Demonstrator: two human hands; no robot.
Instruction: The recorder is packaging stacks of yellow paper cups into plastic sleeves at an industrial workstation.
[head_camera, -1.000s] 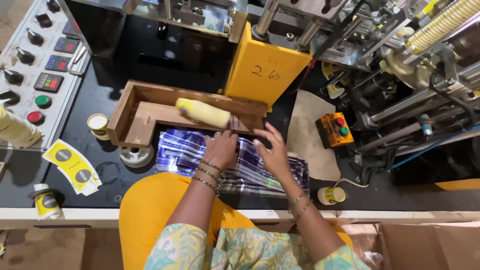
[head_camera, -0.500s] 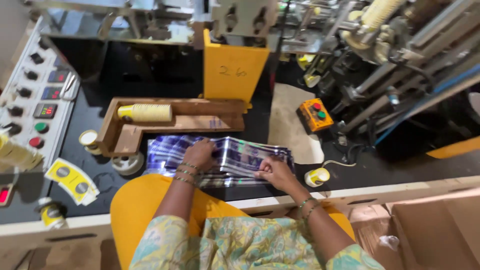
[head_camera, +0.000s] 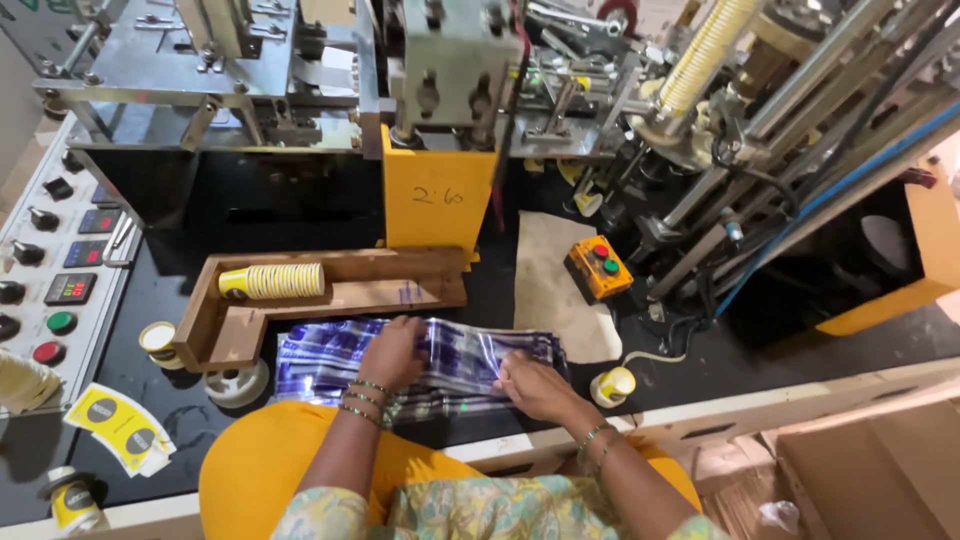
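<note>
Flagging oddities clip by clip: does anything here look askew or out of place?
Little stands out. The cup stack lies on its side in the wooden tray, and a few printed blanks lie loose at the bench edge. Both hands rest flat on the plastic sleeves.

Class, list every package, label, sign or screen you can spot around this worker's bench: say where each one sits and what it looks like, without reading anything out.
Plastic wrapper: flat on the black bench under both hands, shiny, blue and white.
Display screens: left control panel, small dark rectangles with red digits.
Yellow labels: bench's near left, fan-shaped, with dark round marks.
Yellow guard plate: upright behind the wooden tray, with handwritten marks.
Cardboard box: lower right, brown, open.
</note>
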